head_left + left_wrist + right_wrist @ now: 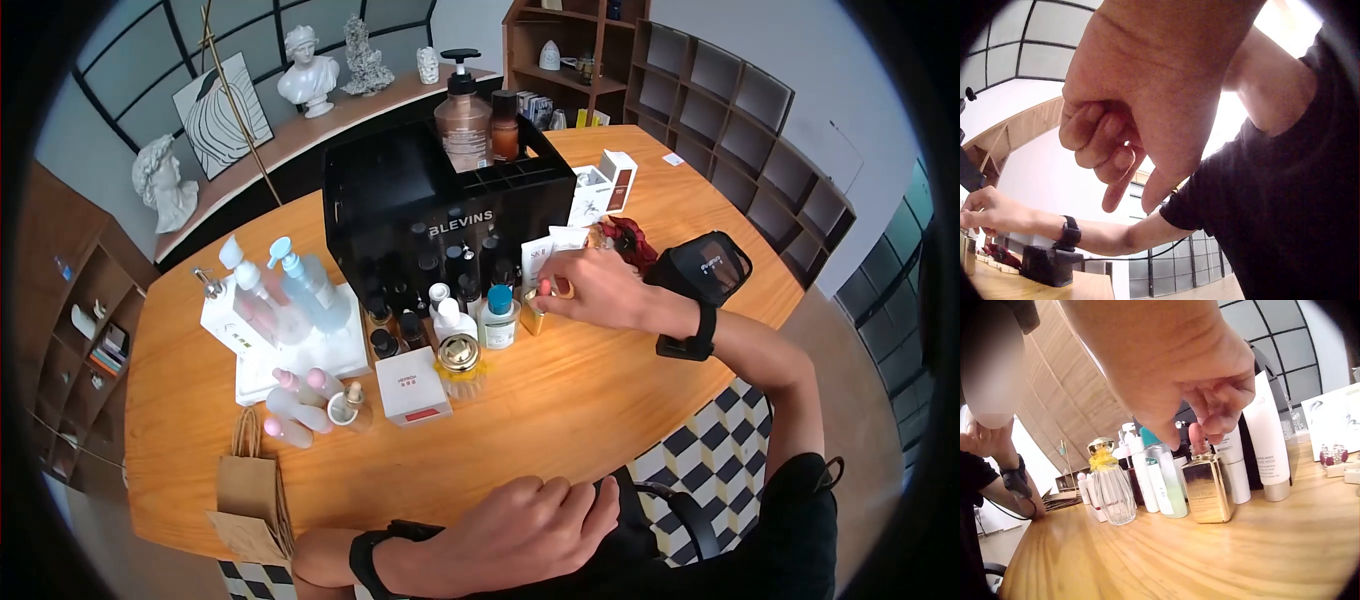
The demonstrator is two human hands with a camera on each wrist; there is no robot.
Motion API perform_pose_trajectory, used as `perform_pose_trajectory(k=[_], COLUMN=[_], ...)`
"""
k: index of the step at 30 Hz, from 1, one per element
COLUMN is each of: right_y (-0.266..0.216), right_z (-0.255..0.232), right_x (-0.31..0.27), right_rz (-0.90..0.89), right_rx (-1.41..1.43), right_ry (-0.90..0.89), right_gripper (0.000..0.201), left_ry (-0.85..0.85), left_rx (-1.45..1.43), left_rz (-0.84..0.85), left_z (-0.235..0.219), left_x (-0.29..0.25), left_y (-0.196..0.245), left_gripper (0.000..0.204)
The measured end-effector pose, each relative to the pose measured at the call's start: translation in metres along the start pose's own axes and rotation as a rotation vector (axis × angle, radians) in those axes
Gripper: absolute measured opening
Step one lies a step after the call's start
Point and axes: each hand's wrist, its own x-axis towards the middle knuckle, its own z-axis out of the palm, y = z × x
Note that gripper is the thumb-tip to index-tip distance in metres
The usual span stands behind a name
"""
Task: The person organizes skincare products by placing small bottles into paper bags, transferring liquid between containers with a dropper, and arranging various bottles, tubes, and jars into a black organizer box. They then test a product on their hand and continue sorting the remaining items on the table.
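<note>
My right hand reaches over a small gold bottle that stands upright on the table. In the right wrist view a reddened fingertip meets the bottle's neck, with the thumb close beside it and the other fingers curled. Left of it stand a clear bottle with a teal cap and a ribbed glass perfume bottle with a gold cap and yellow ribbon. White tubes stand behind it. My left hand hangs loosely curled before the table's front edge, holding nothing.
A black BLEVINS organizer box holds pump bottles at the back. Leftward are a white tray of pump bottles, pink-capped bottles, a white box and paper bags. A black pouch lies right, near dark red flowers.
</note>
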Motion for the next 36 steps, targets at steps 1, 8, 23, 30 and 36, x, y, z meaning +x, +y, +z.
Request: perform_pose_trajectory(k=[1,8,23,30,36], right_y=[-0.001,0.017,0.010,0.018,0.047], right_z=[-0.001,0.014,-0.128,-0.138,-0.100], right_x=[0.001,-0.005,0.047,0.112,0.145], right_rz=[0.014,-0.013,0.027,0.083,0.188], right_rx=[0.001,0.155,0.522,0.267,0.132], right_ry=[-0.107,-0.060,0.329,0.474,0.397], right_gripper=[0.029,0.020,0.016,0.029,0.027], left_ry=[-0.152,0.063,0.137,0.173,0.113], left_rx=[0.024,0.030,-0.024,-0.008,0.020], left_rz=[-0.002,0.063,-0.016,-0.002,0.018], left_z=[0.000,0.009,0.009,0.009,0.017], left_x=[-0.001,0.004,0.002,-0.001,-0.001], left_y=[0.001,-0.006,0.006,0.005,0.001], left_gripper=[0.036,0.027,0.034,0.036,0.026])
